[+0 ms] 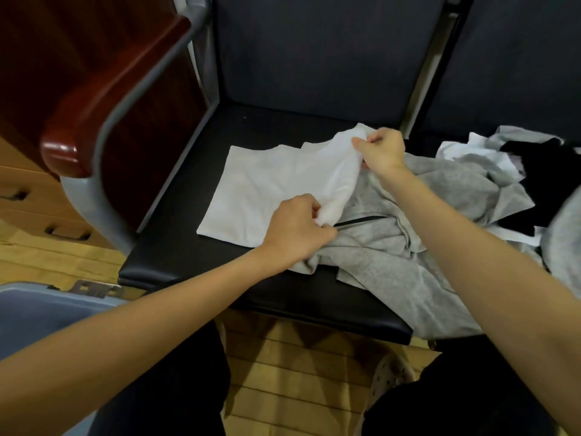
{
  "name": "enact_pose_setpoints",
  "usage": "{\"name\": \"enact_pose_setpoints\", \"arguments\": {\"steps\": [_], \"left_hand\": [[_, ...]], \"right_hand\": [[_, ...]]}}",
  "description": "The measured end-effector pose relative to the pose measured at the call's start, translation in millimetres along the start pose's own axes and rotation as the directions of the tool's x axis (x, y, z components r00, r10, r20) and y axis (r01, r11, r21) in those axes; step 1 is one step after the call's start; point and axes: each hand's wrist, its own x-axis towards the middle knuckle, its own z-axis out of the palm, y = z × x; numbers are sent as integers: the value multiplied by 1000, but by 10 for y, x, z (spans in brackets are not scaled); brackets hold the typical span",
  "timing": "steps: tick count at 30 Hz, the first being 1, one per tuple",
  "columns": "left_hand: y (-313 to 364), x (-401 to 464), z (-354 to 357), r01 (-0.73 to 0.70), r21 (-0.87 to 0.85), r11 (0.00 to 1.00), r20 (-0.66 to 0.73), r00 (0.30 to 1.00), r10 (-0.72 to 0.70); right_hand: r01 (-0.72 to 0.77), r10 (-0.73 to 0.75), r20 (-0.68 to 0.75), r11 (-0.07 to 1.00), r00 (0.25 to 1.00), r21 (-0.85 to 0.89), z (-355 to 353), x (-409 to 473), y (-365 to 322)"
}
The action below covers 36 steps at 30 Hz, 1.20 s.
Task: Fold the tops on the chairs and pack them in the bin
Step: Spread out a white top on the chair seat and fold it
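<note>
Partway through folding a white top on the chair seat, with more tops waiting.

Both hands pinch the right edge of the white top (pixel 276 180): the left hand (pixel 298 231) at its near end, the right hand (pixel 382 151) at its far end, lifting that side over. It lies toward the left edge of the seat (pixel 176 215), partly over a grey top (pixel 393 247). A heap of unfolded tops (pixel 509 180) sits at the right. The bin (pixel 34 313), at lower left beside the seat, shows nothing packed as far as visible.
</note>
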Motion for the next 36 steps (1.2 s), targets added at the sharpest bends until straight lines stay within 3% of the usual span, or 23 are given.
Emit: {"name": "enact_pose_setpoints", "arguments": {"steps": [9, 14, 22, 28, 32, 34, 36], "left_hand": [[106, -486, -233, 41, -378, 925, -45, 997, -62], [-170, -587, -224, 262, -653, 711, 31, 947, -321], [-676, -507, -470, 367, -799, 476, 84, 852, -516], [-1088, -337, -544, 516, -733, 444, 135, 749, -649], [-1222, -283, -515, 574, -628, 525, 120, 739, -663], [-1233, -269, -541, 584, -556, 592, 102, 754, -649], [-1229, -260, -590, 595, -453, 664, 86, 770, -632]], "right_hand": [[207, -214, -155, 976, 964, -64, -313, -376, -450], [246, -259, -69, 957, 963, -153, 63, -448, -601], [296, -285, 80, 929, 955, -222, 1077, -449, -813], [281, -225, 211, 915, 951, -288, 1585, -448, -639], [176, -108, 389, 974, 915, -142, 1578, -481, -562], [194, -160, 351, 979, 923, -63, 1453, -492, -560], [267, -239, 244, 959, 940, -91, 1306, -469, -513]]}}
